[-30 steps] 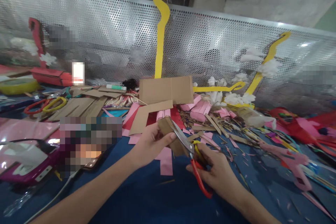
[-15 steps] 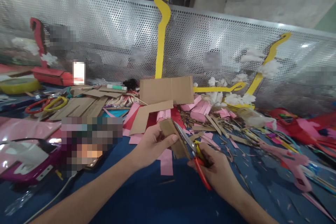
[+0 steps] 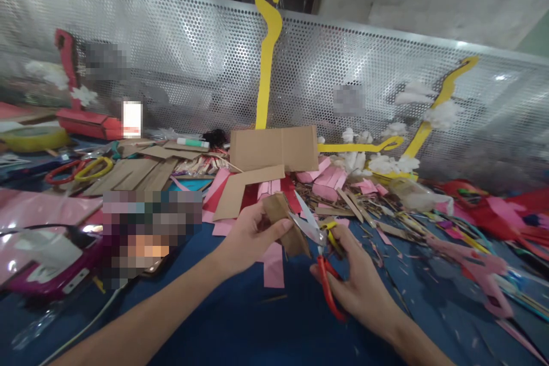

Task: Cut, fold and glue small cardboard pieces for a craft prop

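Between the thumb and fingers of my left hand [image 3: 253,234] is a small piece of brown cardboard [image 3: 291,238], held above the table. My right hand [image 3: 358,266] grips scissors [image 3: 316,234] with one red and one yellow handle. Their blades are spread apart at the cardboard's right edge; whether they touch it I cannot tell. Below and behind my left hand lies a strip of pink paper [image 3: 273,271]. Just beyond both hands is an L-shaped cardboard piece [image 3: 231,191], resting on red and pink paper.
A cardboard box [image 3: 274,148] with a tall yellow hook [image 3: 266,63] stands behind. A pink glue gun [image 3: 476,271] lies at right, near scattered twigs and scraps. Other scissors [image 3: 79,170] and a roll of yellow tape [image 3: 34,137] are at left. A perforated metal panel [image 3: 193,57] backs the table.
The scissor blades have opened, and my right hand has shifted slightly right and down. My left hand still holds the cardboard in nearly the same place.
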The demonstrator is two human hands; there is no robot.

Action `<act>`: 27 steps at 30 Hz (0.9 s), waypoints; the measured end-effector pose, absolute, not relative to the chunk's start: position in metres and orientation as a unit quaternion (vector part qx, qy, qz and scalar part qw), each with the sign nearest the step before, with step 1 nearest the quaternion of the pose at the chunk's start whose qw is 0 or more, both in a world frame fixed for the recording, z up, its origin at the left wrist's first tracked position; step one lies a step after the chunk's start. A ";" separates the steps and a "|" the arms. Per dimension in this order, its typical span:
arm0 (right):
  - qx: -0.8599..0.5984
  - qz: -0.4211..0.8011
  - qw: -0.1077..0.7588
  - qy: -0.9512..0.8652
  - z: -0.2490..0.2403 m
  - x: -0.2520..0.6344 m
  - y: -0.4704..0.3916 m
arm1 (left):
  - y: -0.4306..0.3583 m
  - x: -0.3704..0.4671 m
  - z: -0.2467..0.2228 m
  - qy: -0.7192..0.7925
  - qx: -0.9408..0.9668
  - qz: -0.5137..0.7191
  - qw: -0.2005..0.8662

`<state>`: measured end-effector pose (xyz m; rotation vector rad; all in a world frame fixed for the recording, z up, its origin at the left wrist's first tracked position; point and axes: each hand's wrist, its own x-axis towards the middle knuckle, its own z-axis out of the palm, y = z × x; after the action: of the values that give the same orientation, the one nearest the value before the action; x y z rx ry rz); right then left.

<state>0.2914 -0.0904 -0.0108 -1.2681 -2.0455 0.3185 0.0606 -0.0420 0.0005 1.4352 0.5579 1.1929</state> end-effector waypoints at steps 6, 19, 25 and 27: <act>-0.520 0.127 0.375 -0.757 -0.014 0.301 -0.074 | -0.040 0.060 0.000 0.294 0.622 0.498 0.528; -0.605 -0.031 0.293 -0.740 -0.014 0.362 -0.032 | -0.033 0.061 -0.013 0.355 0.639 0.469 0.496; -0.489 0.125 0.378 -0.776 -0.003 0.300 -0.068 | -0.054 0.068 -0.004 0.336 0.692 0.347 0.537; -0.488 0.136 0.386 -0.771 -0.009 0.289 -0.073 | -0.060 0.071 0.002 0.348 0.703 0.327 0.527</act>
<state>0.2888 -0.0729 -0.0089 -1.2412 -1.9629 0.3474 0.0708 -0.0602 0.0016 1.6808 0.8307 0.7805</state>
